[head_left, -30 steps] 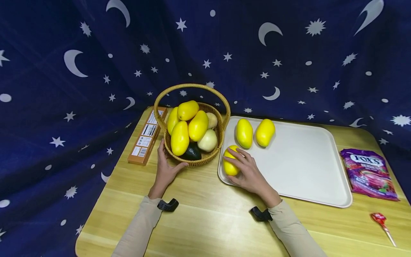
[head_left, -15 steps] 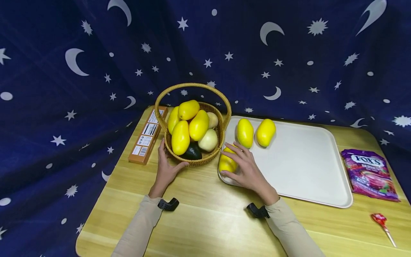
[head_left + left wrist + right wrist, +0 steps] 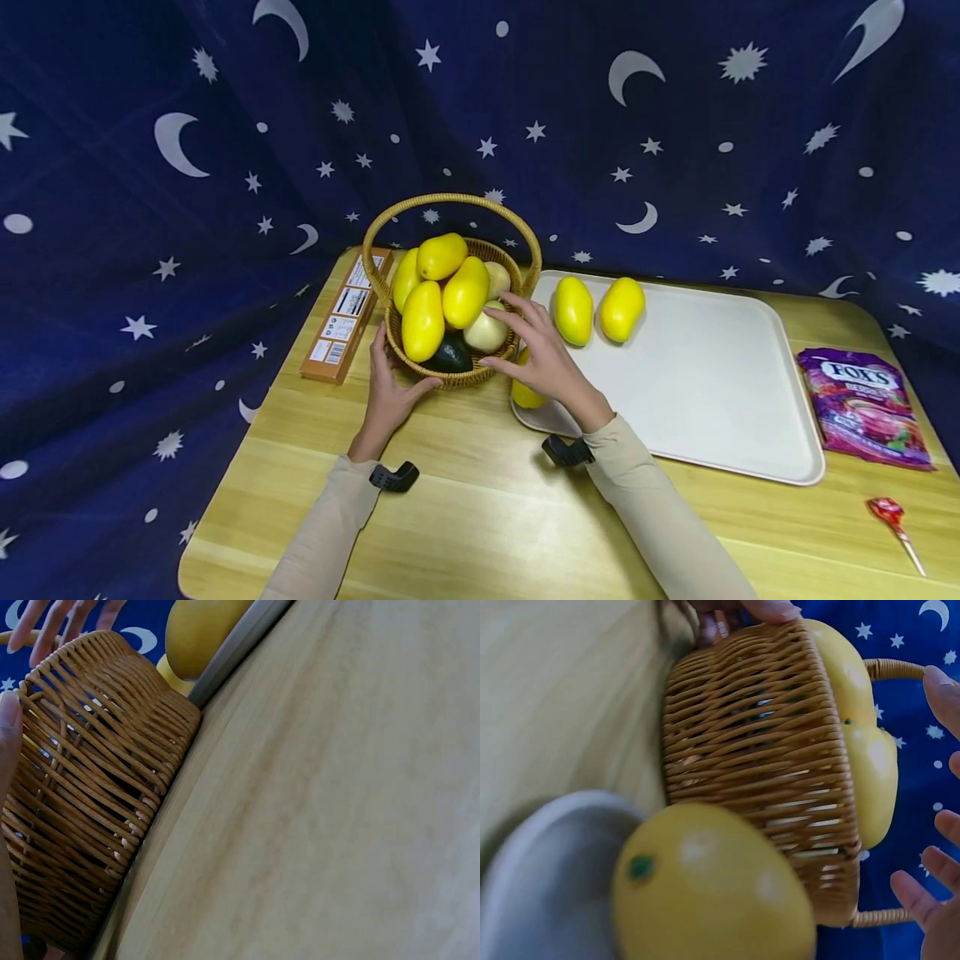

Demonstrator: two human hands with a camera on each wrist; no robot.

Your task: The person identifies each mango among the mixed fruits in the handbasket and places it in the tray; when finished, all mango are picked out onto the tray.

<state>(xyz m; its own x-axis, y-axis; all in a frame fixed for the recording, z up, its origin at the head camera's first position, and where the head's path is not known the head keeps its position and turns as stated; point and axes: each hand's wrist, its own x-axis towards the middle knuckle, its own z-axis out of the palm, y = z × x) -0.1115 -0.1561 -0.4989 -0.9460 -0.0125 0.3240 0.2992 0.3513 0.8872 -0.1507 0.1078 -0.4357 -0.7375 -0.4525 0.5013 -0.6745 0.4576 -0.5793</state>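
My left hand (image 3: 388,400) holds the side of a wicker basket (image 3: 465,381), its thumb along the front below the rim. Inside lie several yellow mangoes (image 3: 465,292), a dark green avocado (image 3: 448,354) and two pale round fruits (image 3: 487,327). My right hand (image 3: 551,358), fingers spread and holding nothing, hovers over the basket's right rim near the front pale fruit. Under that hand, a mango (image 3: 528,394) at the tray's left edge is partly hidden; the right wrist view shows this mango (image 3: 712,892) close to the basket.
Two more mangoes, one left (image 3: 573,311) and one right (image 3: 621,309), lie on a white tray (image 3: 697,392). Right of it are a purple candy bag (image 3: 862,407) and a red lollipop (image 3: 887,508). An orange box (image 3: 345,317) lies left of the basket.
My right hand first shifted the nearest mango slightly left on the tray, then let go and moved left over the basket's rim. My left hand stays on the basket.
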